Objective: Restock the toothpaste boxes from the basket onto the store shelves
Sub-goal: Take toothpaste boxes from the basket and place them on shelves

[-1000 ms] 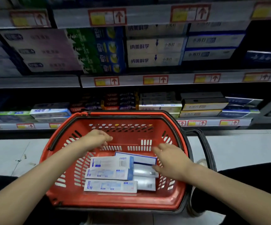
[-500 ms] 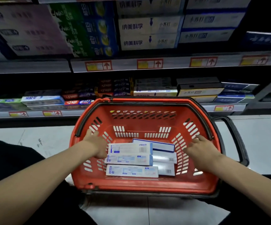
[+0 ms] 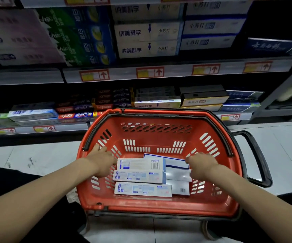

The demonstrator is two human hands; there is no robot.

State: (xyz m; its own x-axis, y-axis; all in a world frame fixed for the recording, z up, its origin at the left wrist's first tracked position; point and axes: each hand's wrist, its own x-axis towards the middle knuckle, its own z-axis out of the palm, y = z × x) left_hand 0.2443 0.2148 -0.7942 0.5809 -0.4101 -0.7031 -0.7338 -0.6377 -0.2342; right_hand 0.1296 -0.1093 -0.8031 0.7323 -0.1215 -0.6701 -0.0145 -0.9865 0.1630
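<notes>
A red plastic basket [image 3: 159, 206] sits on the floor in front of me with several white and blue toothpaste boxes [image 3: 141, 177] stacked flat in its bottom. My left hand [image 3: 101, 161] reaches into the basket at the left ends of the upper boxes and touches them. My right hand [image 3: 202, 164] is at the right ends of the stack, its fingers against a white box and a blue-edged one [image 3: 168, 159]. Whether either hand has closed round a box is hidden. The lower store shelf [image 3: 68, 128] behind the basket holds rows of toothpaste boxes.
A black handle [image 3: 257, 158] sticks out from the basket's right side. An upper shelf [image 3: 176, 71] with red price tags carries larger cartons. Pale tiled floor [image 3: 28, 158] lies to the left and right of the basket. My dark-clothed knees frame the bottom corners.
Both hands have moved inward from the basket walls to the two ends of the box stack. The view has shifted so the basket sits further right and lower.
</notes>
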